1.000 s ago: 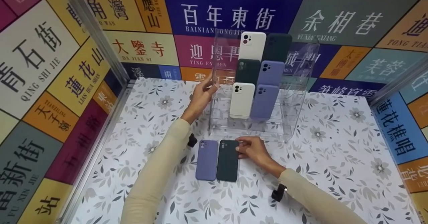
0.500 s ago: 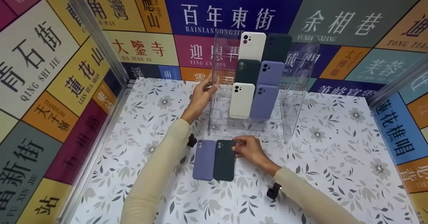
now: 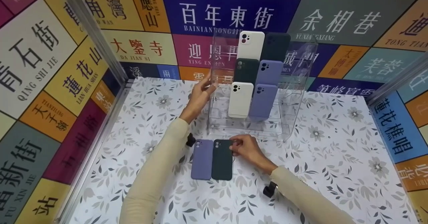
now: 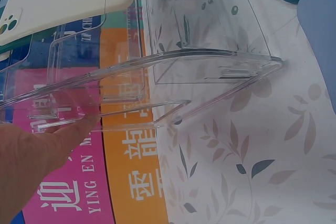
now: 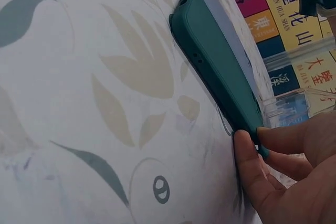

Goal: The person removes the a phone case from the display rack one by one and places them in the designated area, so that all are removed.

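A clear acrylic display stand [image 3: 214, 117] holds several phone cases in stacked rows. My left hand [image 3: 199, 96] grips the stand's left side panel; in the left wrist view the thumb [image 4: 68, 135] lies along that panel's edge, and the other fingers are hidden. Two phone cases lie flat on the table in front of the stand: a purple phone case [image 3: 202, 159] and, right beside it, a dark green phone case [image 3: 222, 160]. My right hand [image 3: 249, 152] pinches the green case at its upper right corner, with thumb and fingers around the edge in the right wrist view.
The stand carries white cases [image 3: 240, 100], purple cases [image 3: 263, 102] and dark green cases [image 3: 246, 71]. Flower-patterned paper [image 3: 317, 150] covers the table. Coloured sign panels [image 3: 230, 11] wall in the back and sides. A metal post [image 3: 107, 46] stands at the left corner.
My right hand has slid the green phone case left, the purple one shifting left with it; the narrow gap between them has closed. My left hand stays on the stand.
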`<state>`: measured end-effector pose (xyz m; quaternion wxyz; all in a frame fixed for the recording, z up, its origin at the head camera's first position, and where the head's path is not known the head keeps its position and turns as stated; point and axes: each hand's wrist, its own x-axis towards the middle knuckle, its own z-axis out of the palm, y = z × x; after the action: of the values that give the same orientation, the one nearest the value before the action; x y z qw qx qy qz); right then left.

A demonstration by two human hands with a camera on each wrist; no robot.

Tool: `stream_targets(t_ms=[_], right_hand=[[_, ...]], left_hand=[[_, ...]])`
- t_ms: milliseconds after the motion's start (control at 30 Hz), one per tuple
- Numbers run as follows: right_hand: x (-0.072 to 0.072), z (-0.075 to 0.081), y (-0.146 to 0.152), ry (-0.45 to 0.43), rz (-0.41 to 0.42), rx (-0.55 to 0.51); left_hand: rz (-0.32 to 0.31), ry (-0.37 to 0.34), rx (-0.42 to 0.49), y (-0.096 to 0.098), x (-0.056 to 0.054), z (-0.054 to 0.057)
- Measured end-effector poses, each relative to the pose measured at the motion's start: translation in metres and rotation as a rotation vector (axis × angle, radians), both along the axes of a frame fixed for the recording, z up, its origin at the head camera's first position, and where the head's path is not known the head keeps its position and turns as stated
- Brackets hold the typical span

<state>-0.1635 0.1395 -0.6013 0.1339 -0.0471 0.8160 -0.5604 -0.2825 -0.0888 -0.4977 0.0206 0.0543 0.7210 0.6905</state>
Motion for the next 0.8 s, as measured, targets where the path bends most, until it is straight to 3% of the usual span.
stream_targets(t_ms=[233, 400, 533, 800], right_hand=[[0.003, 0.005, 0.004, 0.051, 0.026, 0.02], [0.005, 0.013, 0.015, 0.127, 0.047, 0.079], [0.006, 0.021, 0.026, 0.152, 0.033, 0.111], [0.009, 0.033, 0.051, 0.192, 0.012, 0.109]], left_hand=[[0.017, 0.001, -0.04, 0.001, 0.0, 0.001], [0.011, 0.013, -0.008, 0.001, 0.001, 0.0], [-0.001, 0.03, 0.031, 0.001, 0.0, 0.001], [0.004, 0.008, 0.001, 0.0, 0.0, 0.0]])
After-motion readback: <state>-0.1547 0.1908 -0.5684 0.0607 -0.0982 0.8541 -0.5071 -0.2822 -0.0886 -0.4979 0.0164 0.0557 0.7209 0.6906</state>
